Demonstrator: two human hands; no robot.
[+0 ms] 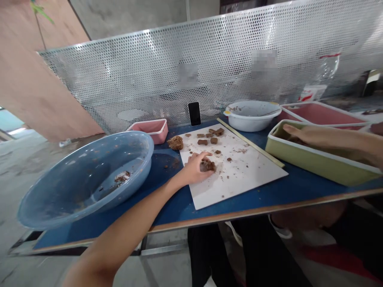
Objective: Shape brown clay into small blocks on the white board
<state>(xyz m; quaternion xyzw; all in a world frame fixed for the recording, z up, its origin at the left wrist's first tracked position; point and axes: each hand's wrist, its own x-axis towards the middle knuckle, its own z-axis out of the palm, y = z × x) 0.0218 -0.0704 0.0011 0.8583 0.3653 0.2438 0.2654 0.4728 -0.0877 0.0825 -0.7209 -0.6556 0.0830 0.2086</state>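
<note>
My left hand [198, 168] is closed around a crumbly brown clay-like lump [209, 166], low over the white board [239, 179]. Something greyish shows between thumb and fingers; I cannot make it out. Farther back on the board lie several small brown shaped pieces [202, 142]. A larger rough brown lump [175, 142] sits at the board's left edge. My right hand [299, 134] reaches into the green bin [317, 161]. One digit shows stretched out; the bin's rim hides the other fingers and whatever they touch.
On the left stands a big blue basin [72, 171] with brown residue inside. Behind are a small pink tub [161, 133], a phone [194, 114], a white basin [251, 121] and a pink tray [329, 111]. A wooden strip [254, 145] lies along the board. Perforated metal panel [134, 71] closes the back.
</note>
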